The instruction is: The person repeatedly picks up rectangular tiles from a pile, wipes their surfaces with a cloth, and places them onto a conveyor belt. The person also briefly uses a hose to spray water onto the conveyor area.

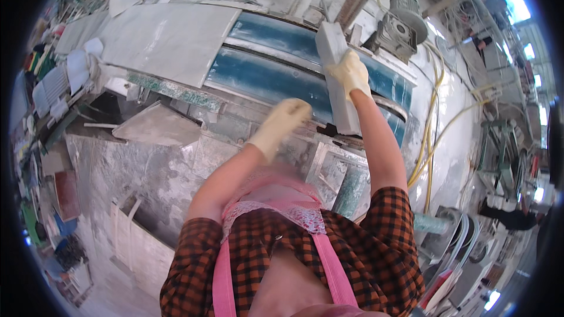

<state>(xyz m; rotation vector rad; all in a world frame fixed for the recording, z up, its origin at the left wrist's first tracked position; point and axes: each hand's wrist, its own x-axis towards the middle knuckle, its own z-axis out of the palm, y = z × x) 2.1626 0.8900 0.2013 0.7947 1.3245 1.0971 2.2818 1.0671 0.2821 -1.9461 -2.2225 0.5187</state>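
My right hand (352, 73), in a pale cream glove, lies closed over the right edge of a long grey block-shaped bar (344, 108). Its fingers bend over the bar's top. The bar crosses two dusty blue belts (273, 78) of a machine. My left hand (282, 122), gloved alike, hovers near the belts' front edge, to the left of the bar and apart from it. Motion smears that hand, and its fingertips and palm side are hidden.
A pale sheet (164, 38) covers the machine's left part. Beyond the bar's far end sits a grey motor (401, 26). Yellow hoses (433, 120) hang at the right. Below the front edge stands a dusty metal frame (338, 170); a white bin (132, 229) is at lower left.
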